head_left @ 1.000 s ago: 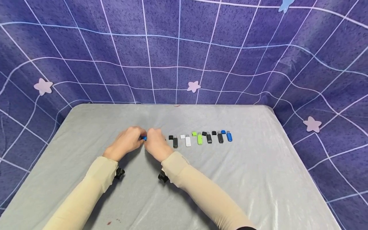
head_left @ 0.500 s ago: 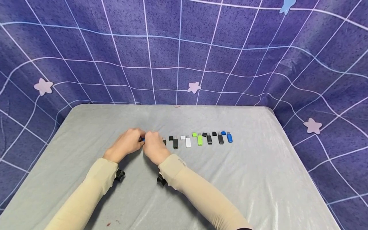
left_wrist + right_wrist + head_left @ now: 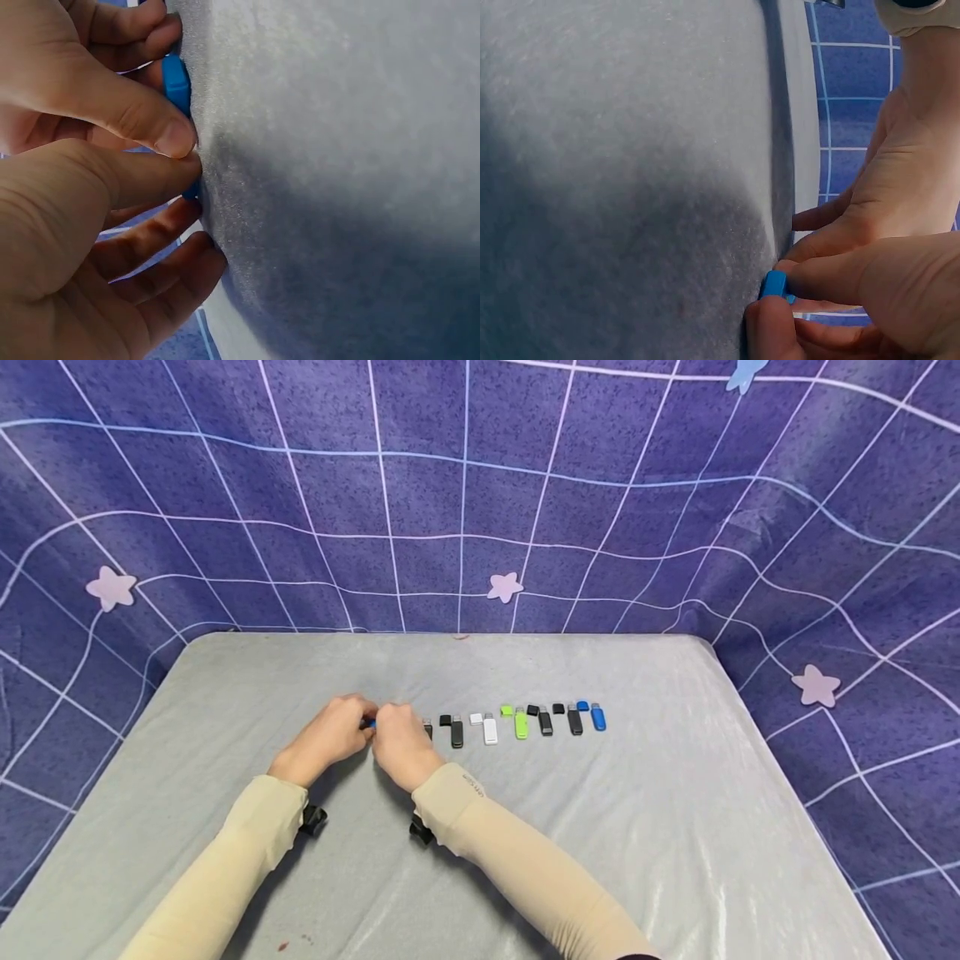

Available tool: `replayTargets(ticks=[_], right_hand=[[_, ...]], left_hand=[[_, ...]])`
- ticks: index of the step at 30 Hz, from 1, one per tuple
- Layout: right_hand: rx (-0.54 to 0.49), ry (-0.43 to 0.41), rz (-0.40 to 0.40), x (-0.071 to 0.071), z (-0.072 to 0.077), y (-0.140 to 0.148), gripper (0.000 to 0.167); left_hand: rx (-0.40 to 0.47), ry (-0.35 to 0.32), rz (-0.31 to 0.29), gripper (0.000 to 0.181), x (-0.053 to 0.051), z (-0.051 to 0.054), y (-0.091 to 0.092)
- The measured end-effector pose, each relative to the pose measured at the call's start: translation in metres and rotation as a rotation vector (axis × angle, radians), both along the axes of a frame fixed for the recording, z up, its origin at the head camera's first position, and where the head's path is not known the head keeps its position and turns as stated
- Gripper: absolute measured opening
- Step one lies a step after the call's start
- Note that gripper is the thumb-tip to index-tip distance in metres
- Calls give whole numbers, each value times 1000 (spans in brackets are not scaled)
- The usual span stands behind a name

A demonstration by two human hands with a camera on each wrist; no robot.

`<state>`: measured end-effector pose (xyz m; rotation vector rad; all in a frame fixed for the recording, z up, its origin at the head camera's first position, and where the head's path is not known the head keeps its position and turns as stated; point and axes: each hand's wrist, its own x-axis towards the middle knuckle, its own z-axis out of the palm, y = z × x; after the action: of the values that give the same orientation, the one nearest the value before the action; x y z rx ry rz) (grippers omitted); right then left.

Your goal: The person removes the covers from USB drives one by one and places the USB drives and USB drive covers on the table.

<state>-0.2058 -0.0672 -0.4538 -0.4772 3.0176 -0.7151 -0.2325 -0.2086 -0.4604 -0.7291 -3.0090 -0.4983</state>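
In the head view my left hand (image 3: 330,737) and right hand (image 3: 405,745) meet over the table, fingertips close together. Both pinch a small blue USB flash drive (image 3: 176,81), one end in each hand. In the left wrist view, the thumbs nearly touch and cover its middle; whether cap and body are joined cannot be seen. A blue end (image 3: 775,283) shows between the right thumb and fingers in the right wrist view. Just right of the right hand, a dark flash drive (image 3: 428,730) lies partly hidden by that hand.
Rightward runs a row of uncapped flash drives: black (image 3: 457,732), white (image 3: 490,729), green (image 3: 521,724), more black ones and a blue one (image 3: 597,717). Caps, such as the white cap (image 3: 476,718), lie beside them. A purple gridded curtain (image 3: 420,502) stands behind the grey-covered table (image 3: 600,843).
My right hand has shifted slightly left and nearer, uncovering more of the dark drive beside it. Both hands still grip the blue flash drive. The row stays put.
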Motion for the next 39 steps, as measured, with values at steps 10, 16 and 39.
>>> replayTargets(ticks=[10,16,39], right_hand=[[38,45,-11,2,1,0,13],[20,46,-2,2,0,1,12],[-62,-24,2,1,0,8,19]], left_hand=[[13,-4,32,14,0,5,5],[1,-35,52,15,1,7,8],[62,-19,54,21,7,3,5]])
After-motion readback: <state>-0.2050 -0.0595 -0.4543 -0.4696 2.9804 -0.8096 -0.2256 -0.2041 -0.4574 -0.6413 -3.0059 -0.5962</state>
